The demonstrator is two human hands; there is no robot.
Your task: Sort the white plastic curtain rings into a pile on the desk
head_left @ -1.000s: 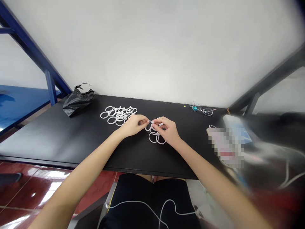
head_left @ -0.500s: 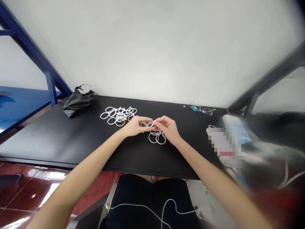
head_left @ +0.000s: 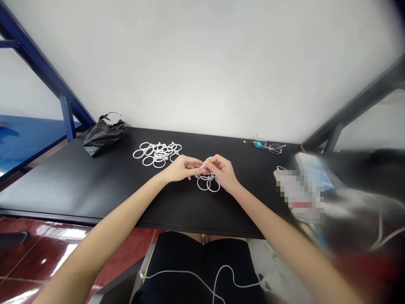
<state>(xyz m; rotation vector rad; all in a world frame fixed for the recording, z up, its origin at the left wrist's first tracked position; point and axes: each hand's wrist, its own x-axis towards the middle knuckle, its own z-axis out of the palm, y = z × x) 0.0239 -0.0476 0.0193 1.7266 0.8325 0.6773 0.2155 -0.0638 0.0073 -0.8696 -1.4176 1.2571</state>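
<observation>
My left hand (head_left: 186, 167) and my right hand (head_left: 223, 171) meet over the middle of the table, fingertips nearly touching. Both pinch a white plastic ring (head_left: 208, 159), which looks like a curtain ring; the fingers cover most of it. Just below the fingers, a few more white rings (head_left: 213, 191) lie on the black tabletop, overlapping one another and partly hidden by my right hand. To the left of my left hand is a loose pile of several white rings (head_left: 153, 161), some with small eyelets.
A crumpled black plastic bag (head_left: 104, 134) sits at the back left of the black table (head_left: 79, 181). Eyeglasses (head_left: 275, 148) lie at the back right. Nearer on the right are a blurred-out phone-like object (head_left: 299, 196) and a white box (head_left: 313, 169). A white cable (head_left: 177, 271) crosses my lap.
The ring between my hands has turned and is now more hidden behind the fingers. My left fingertips have drawn closer to the right ones. The pile and the lower rings stay put.
</observation>
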